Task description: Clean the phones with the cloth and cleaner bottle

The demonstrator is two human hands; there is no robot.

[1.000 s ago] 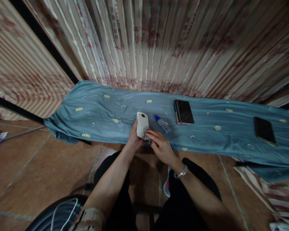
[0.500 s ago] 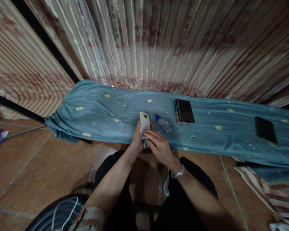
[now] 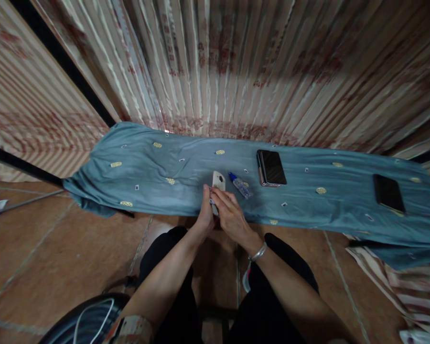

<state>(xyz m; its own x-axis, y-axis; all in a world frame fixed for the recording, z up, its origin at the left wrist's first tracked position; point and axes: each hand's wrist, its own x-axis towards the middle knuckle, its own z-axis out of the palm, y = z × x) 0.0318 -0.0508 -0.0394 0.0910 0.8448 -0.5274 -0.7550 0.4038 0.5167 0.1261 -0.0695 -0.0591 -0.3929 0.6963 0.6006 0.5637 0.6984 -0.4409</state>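
Observation:
A white smartphone (image 3: 219,179), its back and camera facing up, is gripped along its left side by my left hand (image 3: 206,210). My right hand (image 3: 232,214) lies over the middle of the phone, fingers bent and pressed against its back. Most of the grey cloth under those fingers is hidden. Just right of the phone, a small clear spray bottle with a blue top (image 3: 241,185) lies on its side. Further right is a stack of phones (image 3: 272,167), dark screen up on top.
A blue-green patterned cloth (image 3: 179,200) covers the long low bench. One more dark phone (image 3: 389,193) lies toward its right end. Pleated curtains (image 3: 215,71) hang behind, with black poles at the left. A round dark stool (image 3: 89,315) with a white cable stands at lower left.
My right hand has slid from the phone's lower end up across its left edge, and the grey cloth is now mostly covered. The view has shifted slightly.

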